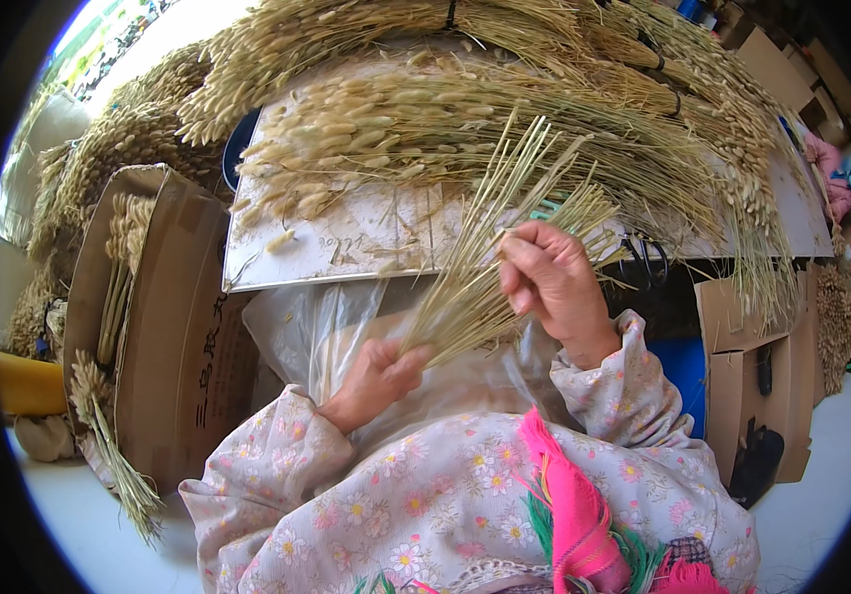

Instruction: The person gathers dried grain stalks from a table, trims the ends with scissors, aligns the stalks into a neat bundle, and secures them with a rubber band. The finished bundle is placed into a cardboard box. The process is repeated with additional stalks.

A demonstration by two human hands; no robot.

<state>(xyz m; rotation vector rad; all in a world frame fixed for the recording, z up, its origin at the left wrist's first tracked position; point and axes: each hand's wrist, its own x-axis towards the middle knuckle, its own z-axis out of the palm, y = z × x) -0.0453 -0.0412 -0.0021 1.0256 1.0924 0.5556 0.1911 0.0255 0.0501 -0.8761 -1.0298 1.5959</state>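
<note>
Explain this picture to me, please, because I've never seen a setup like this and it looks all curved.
There is no machine here: two bare hands belong to the person wearing the camera. It sits on the head, looking down, and its wide fisheye lens bends straight edges. The left hand holds a fanned bundle of thin, straw-coloured stalks. The right hand is partly closed near them; whether it grips any is hard to tell. Beyond lies a scuffed white table with heaps of dried, fluffy-headed grass. At left stands a tall brown cardboard box with more grass inside.
</note>
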